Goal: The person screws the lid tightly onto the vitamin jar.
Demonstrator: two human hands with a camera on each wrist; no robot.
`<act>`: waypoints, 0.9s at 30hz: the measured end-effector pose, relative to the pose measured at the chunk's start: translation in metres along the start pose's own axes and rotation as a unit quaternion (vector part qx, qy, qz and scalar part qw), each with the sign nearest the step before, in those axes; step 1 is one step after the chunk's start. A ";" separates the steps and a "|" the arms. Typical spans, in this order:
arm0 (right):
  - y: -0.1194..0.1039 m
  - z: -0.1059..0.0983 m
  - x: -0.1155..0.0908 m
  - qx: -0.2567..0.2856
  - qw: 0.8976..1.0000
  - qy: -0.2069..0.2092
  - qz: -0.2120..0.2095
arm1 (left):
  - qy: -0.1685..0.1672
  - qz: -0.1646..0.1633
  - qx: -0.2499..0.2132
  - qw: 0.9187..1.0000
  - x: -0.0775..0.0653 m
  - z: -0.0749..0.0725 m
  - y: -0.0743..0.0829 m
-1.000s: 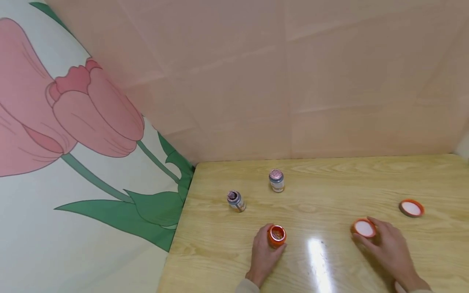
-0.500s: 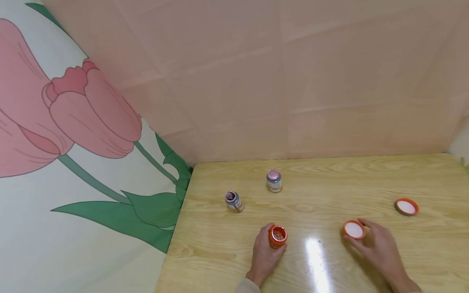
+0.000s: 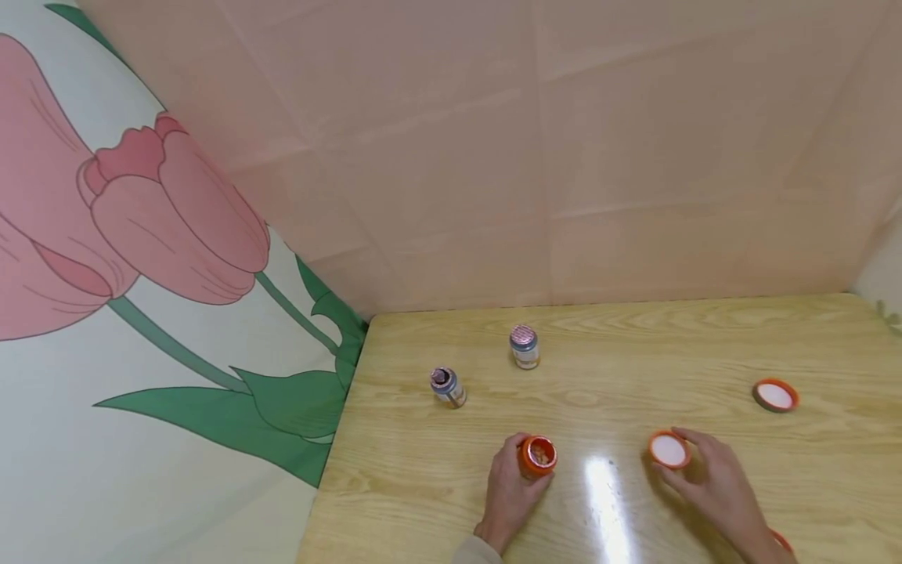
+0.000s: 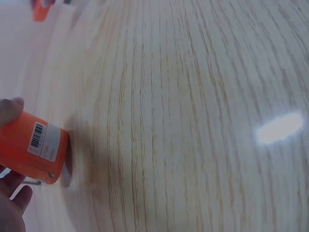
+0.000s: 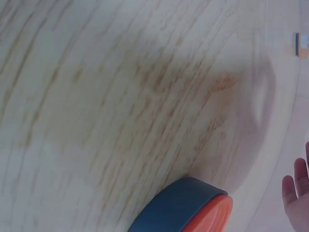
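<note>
My left hand (image 3: 509, 489) grips an uncapped orange bottle (image 4: 31, 145), fingers and thumb around its sides. In the head view its round mouth faces up, and small brownish pieces show inside. A label with a barcode is visible on its side in the left wrist view. Over to the right, my right hand (image 3: 715, 486) pinches a lid (image 3: 669, 450) by its edge between thumb and fingers. The lid has an orange rim and a white disc inside, turned upward. A gap of bare wood separates the two hands.
Another orange-rimmed lid (image 3: 776, 395) lies inside-up at the right. A third, dark-sided lid (image 5: 181, 205) is partly hidden by my right forearm in the head view. Two small bottles stand farther back: one with a pink patterned top (image 3: 524, 347), one with a torn-looking top (image 3: 448, 388).
My right hand has moved left with the lid, closer to the bottle. The left hand has stayed almost in place, still holding the bottle. The head view has shifted slightly.
</note>
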State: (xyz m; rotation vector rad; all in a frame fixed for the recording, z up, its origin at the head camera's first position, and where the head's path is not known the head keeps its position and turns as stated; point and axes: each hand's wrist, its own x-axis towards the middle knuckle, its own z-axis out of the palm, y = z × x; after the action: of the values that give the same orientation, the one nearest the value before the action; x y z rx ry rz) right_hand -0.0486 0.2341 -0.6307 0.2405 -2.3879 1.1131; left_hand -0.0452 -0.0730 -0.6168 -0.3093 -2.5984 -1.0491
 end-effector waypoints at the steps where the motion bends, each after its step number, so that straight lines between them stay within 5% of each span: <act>1: -0.001 0.000 -0.001 0.003 1.000 -0.002 0.002 | -0.002 0.001 0.002 1.000 0.000 0.001 0.000; 8: -0.011 -0.003 -0.004 0.004 1.000 -0.011 0.012 | -0.036 -0.022 -0.001 0.999 -0.002 0.004 0.002; 14: -0.021 0.000 -0.006 0.016 0.999 -0.005 0.028 | -0.031 -0.002 0.004 0.999 -0.004 0.006 0.003; 27: -0.044 0.005 0.002 0.050 0.998 -0.013 -0.018 | -0.041 0.016 0.018 0.999 -0.004 0.008 0.009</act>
State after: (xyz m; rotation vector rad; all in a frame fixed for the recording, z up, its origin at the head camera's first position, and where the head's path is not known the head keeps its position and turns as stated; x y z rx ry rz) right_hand -0.0363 0.2017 -0.6032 0.3329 -2.3435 1.2215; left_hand -0.0405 -0.0607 -0.6179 -0.3925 -2.6718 -0.9983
